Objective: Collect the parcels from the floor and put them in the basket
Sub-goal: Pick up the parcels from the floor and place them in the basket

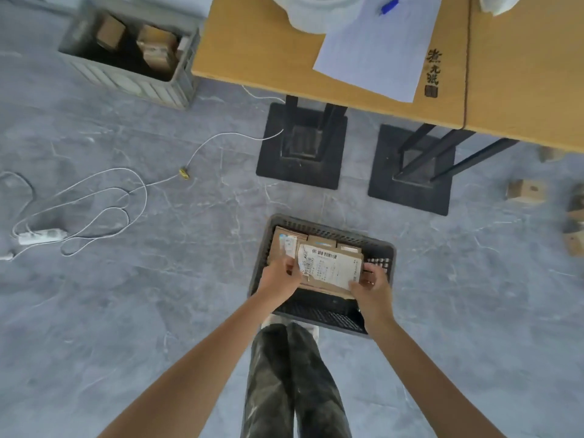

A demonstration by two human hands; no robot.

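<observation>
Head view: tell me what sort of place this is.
Probably a parcel-handling workroom: a labelled cardboard parcel held at a black plastic basket, more parcels in a grey crate, and loose ones on the grey floor beside a wooden table.

The flat brown cardboard parcel (316,284) is matt and creased, and its white paper label (335,263) is wrinkled. The dark grey rectangular plastic basket (390,251) has dull, perforated walls. The grey marbled floor (158,295) looks smooth with a faint sheen. The pale wooden desk (252,42) is matt and stands on black metal legs (471,161). On it lies a smooth white paper sheet (373,52).
</observation>
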